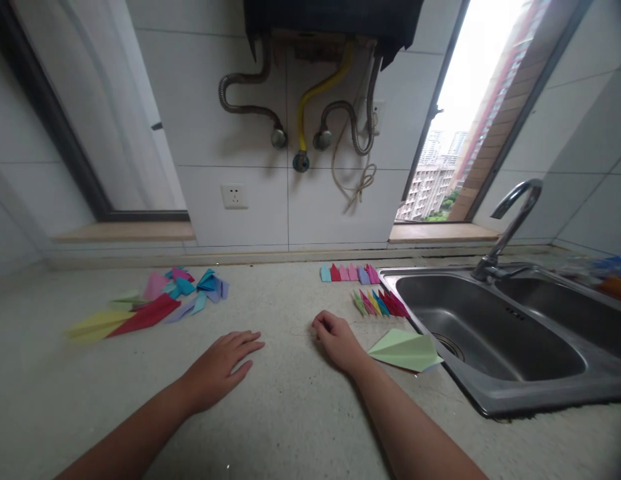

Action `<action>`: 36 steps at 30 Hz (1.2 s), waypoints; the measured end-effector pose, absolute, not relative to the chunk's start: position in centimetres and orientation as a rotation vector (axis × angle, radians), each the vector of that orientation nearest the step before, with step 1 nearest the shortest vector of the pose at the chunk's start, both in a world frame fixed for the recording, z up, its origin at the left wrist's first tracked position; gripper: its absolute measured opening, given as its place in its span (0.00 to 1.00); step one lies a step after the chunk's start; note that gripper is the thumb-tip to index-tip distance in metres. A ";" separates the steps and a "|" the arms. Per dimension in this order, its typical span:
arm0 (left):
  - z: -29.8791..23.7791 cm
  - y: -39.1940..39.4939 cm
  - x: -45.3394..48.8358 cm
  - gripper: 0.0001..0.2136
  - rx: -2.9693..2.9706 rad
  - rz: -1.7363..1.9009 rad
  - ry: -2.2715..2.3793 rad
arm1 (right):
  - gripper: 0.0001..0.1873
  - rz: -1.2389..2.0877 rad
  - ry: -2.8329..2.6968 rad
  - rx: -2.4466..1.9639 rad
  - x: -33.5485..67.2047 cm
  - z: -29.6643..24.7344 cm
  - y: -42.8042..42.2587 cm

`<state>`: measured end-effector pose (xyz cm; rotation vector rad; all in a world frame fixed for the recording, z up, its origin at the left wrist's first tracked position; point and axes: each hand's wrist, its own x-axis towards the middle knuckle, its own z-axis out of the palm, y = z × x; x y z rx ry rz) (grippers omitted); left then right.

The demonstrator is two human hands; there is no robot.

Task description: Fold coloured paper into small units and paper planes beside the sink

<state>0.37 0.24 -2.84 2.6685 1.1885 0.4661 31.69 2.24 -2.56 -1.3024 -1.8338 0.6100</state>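
My left hand (223,367) rests on the counter with its fingers stretched out and nothing in it. To its left lies a loose pile of folded paper pieces, among them a yellow paper plane (97,325), a red paper plane (146,315) and a dark blue folded piece (207,280). My right hand (339,343) is loosely curled on the counter, and I see nothing in its fingers. Close to its right side is a light green paper plane (407,350). Beyond it stand a row of small slanted folded papers (380,304) and a back row of upright ones (349,273).
A double steel sink (510,393) with a curved tap (515,210) takes up the right side. Behind the counter (285,413) is a tiled wall with a socket (234,197), hoses and a dark water heater (333,17) overhead. Windows flank it.
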 end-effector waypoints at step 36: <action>-3.2 3.4 -1.2 0.17 2.541 0.697 1.261 | 0.11 0.241 -2.190 -1.545 23.4 -2.5 7.3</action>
